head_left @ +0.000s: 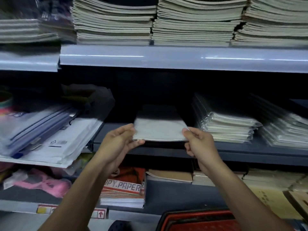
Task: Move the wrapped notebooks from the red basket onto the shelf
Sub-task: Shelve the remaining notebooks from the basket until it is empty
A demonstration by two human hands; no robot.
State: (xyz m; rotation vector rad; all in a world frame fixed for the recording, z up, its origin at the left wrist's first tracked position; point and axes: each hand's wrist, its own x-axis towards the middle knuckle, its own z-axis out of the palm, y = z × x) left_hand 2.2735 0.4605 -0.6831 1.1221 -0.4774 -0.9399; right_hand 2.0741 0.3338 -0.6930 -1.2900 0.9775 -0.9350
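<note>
A wrapped grey spiral notebook lies half inside the middle shelf, its front edge sticking out over the lip. My left hand pinches its left front corner, thumb under and fingers on top. My right hand pinches the right front corner. The red basket shows at the bottom edge, below my right forearm; what it holds is hidden.
Wrapped spiral notebooks are stacked right of the gap. Plastic folders and envelopes overhang the shelf on the left. Thick notebook piles fill the shelf above. Copy paper and kraft notebooks sit below.
</note>
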